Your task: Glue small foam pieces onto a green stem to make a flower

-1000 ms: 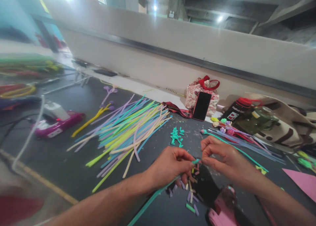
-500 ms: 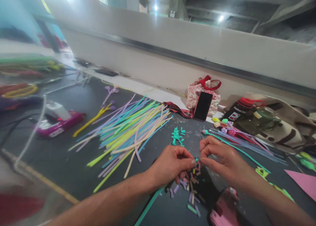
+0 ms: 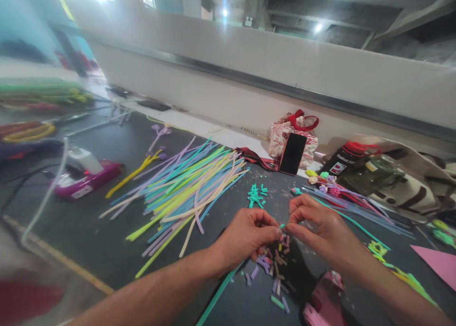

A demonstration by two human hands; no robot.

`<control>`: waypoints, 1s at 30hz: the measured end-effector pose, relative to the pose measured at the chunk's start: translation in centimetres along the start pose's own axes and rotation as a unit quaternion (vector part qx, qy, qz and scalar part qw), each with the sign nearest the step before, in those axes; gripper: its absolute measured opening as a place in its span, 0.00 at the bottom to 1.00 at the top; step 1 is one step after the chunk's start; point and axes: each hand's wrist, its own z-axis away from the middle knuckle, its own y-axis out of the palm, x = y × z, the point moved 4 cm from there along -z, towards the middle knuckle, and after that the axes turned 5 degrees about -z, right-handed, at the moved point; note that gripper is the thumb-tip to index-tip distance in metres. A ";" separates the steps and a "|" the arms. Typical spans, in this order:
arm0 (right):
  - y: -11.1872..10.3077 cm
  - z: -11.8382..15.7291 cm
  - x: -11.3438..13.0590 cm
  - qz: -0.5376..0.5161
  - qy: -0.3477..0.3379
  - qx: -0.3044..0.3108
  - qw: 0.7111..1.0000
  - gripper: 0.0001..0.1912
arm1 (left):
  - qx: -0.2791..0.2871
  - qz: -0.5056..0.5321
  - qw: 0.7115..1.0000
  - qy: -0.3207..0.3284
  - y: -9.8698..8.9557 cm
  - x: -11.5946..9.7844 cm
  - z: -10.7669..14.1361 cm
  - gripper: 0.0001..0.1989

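My left hand [image 3: 254, 231] pinches near the tip of a teal pipe cleaner [image 3: 221, 295], whose long part runs out below that hand toward the bottom edge. A small teal end [image 3: 282, 226] shows between the fingertips of both hands. My right hand [image 3: 309, 219] is closed in a pinch close against it; the fingers partly hide what they grip. Behind the hands lies a small heap of cut teal pieces [image 3: 255, 196]. Below them are scattered short purple, pink and tan pieces [image 3: 276, 269]. A pink tool [image 3: 324, 302], partly cut off by the frame, lies near my right forearm.
A wide pile of pastel pipe cleaners [image 3: 188, 188] covers the table's left middle. A phone [image 3: 292, 153] leans on a patterned bag [image 3: 280, 138]. A black bottle [image 3: 344, 160] and a beige bag [image 3: 413, 188] stand right. A purple power strip [image 3: 89, 179] lies left.
My right fingertips have come slightly closer to my left ones at the teal tip. The yellow-green piece by my right forearm has shifted a little; the rest looks the same.
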 end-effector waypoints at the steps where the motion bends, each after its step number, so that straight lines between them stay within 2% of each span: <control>1: 0.0 0.0 0.0 0.001 0.000 0.004 1.000 0.08 | -0.001 0.001 1.000 0.001 0.0 0.0 0.0 0.06; 9: -0.1 0.0 0.3 0.005 -0.011 0.000 1.000 0.07 | 0.004 0.007 1.000 0.005 0.0 0.2 -0.2 0.06; 23: -0.1 -0.2 0.6 0.004 -0.014 -0.017 1.000 0.08 | -0.026 0.019 0.999 0.013 -0.2 0.1 -0.1 0.06; 30: -0.1 -0.2 0.8 0.001 -0.010 -0.017 1.000 0.08 | -0.036 0.018 0.998 0.037 -0.2 0.0 -0.1 0.07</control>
